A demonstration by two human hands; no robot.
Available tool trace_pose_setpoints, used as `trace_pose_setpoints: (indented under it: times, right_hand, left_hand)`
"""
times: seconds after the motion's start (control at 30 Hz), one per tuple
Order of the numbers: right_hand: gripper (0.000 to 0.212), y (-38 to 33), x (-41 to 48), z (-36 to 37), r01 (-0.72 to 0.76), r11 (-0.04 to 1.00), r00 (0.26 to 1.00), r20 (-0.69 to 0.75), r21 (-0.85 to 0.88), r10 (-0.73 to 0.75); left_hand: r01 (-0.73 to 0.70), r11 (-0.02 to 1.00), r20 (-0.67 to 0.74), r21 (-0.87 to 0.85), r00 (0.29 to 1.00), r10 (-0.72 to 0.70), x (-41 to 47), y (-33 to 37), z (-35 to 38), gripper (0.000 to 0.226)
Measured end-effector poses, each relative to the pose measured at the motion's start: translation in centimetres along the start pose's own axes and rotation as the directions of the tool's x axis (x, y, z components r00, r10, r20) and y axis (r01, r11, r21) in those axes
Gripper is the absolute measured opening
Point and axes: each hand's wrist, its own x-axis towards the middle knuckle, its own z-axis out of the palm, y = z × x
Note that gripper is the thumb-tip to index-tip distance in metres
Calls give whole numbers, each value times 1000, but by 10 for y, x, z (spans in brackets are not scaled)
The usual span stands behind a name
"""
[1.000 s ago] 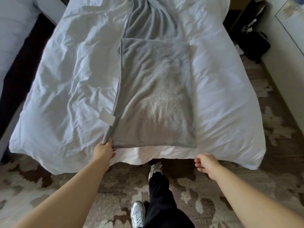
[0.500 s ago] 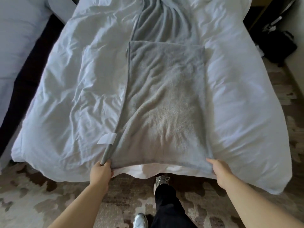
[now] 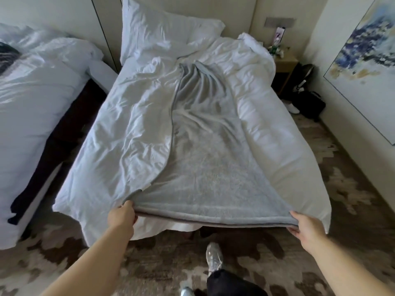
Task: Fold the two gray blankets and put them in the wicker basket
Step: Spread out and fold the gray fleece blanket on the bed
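Now | gray blanket (image 3: 205, 167) near corners pinched | left hand (image 3: 121, 216) | right hand (image 3: 305, 227)

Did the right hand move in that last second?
Yes. The right hand was free, short of the white duvet; it has gone forward to the duvet's near edge and grips the gray blanket corner there.

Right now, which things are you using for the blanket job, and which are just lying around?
For the job: gray blanket, with the left hand and right hand gripping its near corners.

Just lying about: white duvet, pillow, painting, black bag, nightstand.
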Motion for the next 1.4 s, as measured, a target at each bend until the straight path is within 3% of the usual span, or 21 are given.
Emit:
trace_pose_setpoints:
  times: [0.07, 0.17, 0.23, 0.33, 0.43, 0.5, 0.67, 0.97, 1.13, 1.27, 1.33, 1.4]
  right_hand:
    - [12, 13, -19, -13, -61, 998, 998, -9, 17, 62]
    - [38, 8, -42, -25, -57, 998, 998, 32, -1, 57]
    - [39, -17, -58, -29, 48, 999, 997, 62, 1, -48]
    - [22, -62, -87, -35, 255, 964, 959, 106, 73, -262]
    - [14, -72, -109, -53, 353, 926, 919, 136, 136, -371]
    - [9, -53, -113, -69, 308, 945, 939, 124, 109, -320]
    - [24, 12, -117, -110, 114, 990, 990, 74, 80, -120]
    - [22, 78, -118, -158, 39, 999, 996, 80, -35, -36]
    - [27, 78, -115, -150, 26, 1000, 998, 64, 1, -26]
    - [36, 65, -106, -132, 17, 995, 998, 53, 102, -23]
    - [30, 56, -99, -120, 8, 989, 998, 56, 149, -16]
    - [12, 46, -92, -106, -10, 984, 998, 68, 180, -2]
  left_hand:
    - [28, 1000, 10, 6, 1000, -28, -17, -6, -17, 22]
    - [76, 997, 86, -30, 994, -73, -44, -2, -37, 19]
    - [17, 994, 130, -105, 992, -3, -61, 13, -47, 18]
    - [-165, 943, 122, -290, 970, 208, -88, 36, -69, 12]
    - [-212, 902, 68, -376, 965, 255, -113, 30, -92, 11]
    - [-174, 924, 64, -340, 976, 207, -126, 10, -103, 14]
    - [-84, 956, -18, -281, 996, 82, -148, -48, -125, 16]
    - [51, 943, 13, -329, 999, -50, -159, -118, -152, 21]
    - [80, 917, 22, -391, 997, -77, -150, -122, -147, 28]
    - [117, 904, 80, -411, 993, -92, -132, -105, -128, 15]
    - [161, 894, 131, -419, 985, -116, -119, -92, -114, 9]
    - [211, 882, 202, -421, 970, -135, -105, -78, -97, 10]
